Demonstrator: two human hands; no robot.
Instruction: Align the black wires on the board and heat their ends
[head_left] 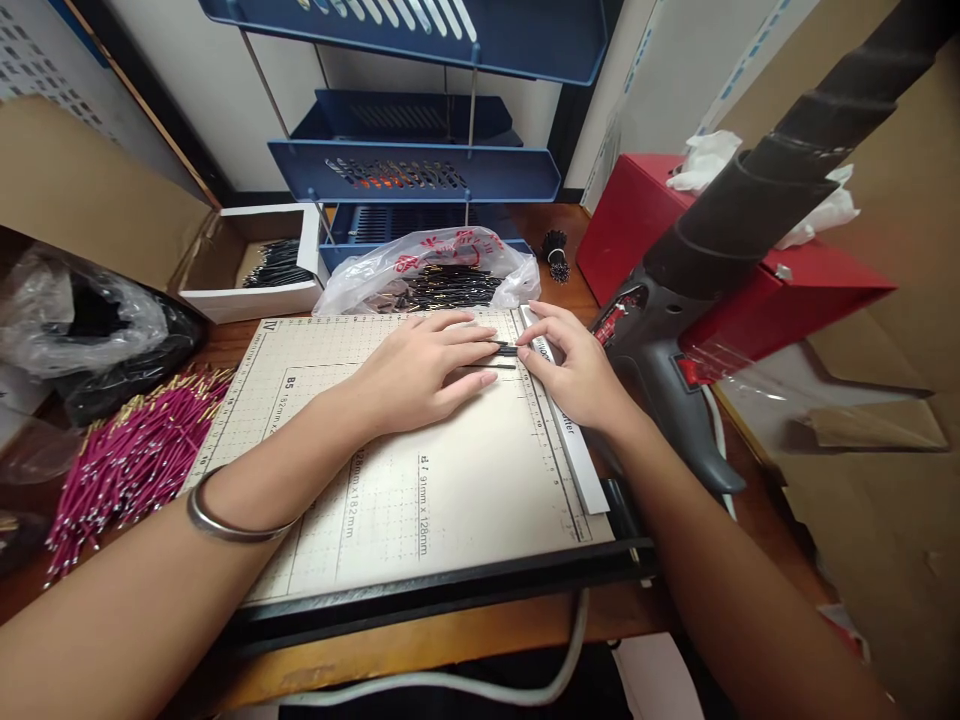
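A cream paper cutter board [480, 470] with printed grids lies in front of me, a white strip [574, 440] along its right side. My left hand [427, 370] rests palm down on the board, fingers stretched out over several thin black pieces [508, 350]. Their right ends stick out past its fingertips. At those ends, my right hand [566, 365] bends over the white strip, with thumb and index finger pinched on the tips of the black pieces. Part of the pieces is hidden beneath my left fingers.
Magenta sticks [139, 450] are heaped at the left. Behind the board are a plastic bag [435, 265] of black pieces, a white box [255, 300] and a blue rack [420, 170]. A grey heat gun [667, 330] and red box [637, 215] stand at the right.
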